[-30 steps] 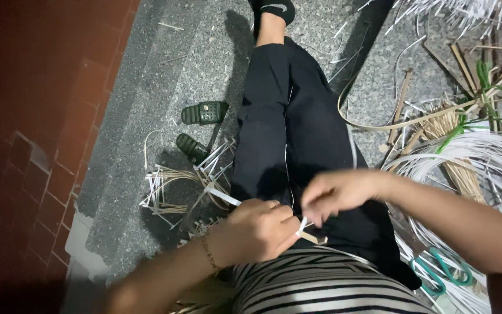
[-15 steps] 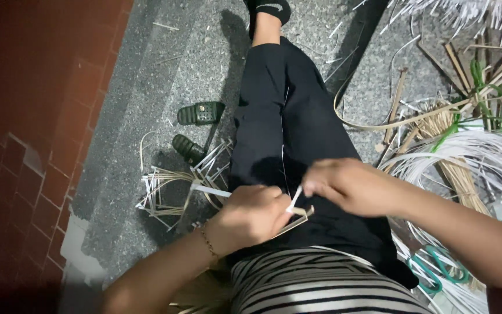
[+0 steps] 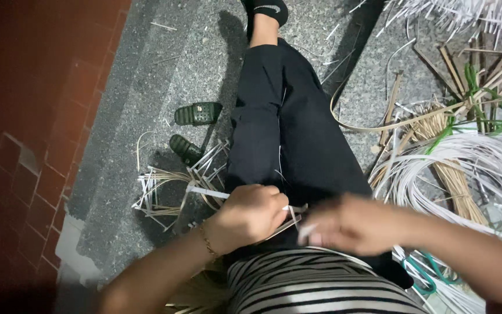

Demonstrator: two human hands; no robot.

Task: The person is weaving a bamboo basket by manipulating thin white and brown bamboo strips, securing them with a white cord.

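Woven piece [image 3: 164,192]: on the floor at our left, strips splayed.
Left hand [image 3: 250,214]: we clamp the white strip [image 3: 207,192]; keep it taut.
Right hand [image 3: 350,224]: blurred, beside the left; grip unclear.

No package, label, sign or screen showed anywhere. Near the fingers [image 3: 262,200] there was none either.

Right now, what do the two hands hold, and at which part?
The left hand is closed around thin white strips near their lap end. The right hand is blurred; it pinches a white strip end, as far as visible.
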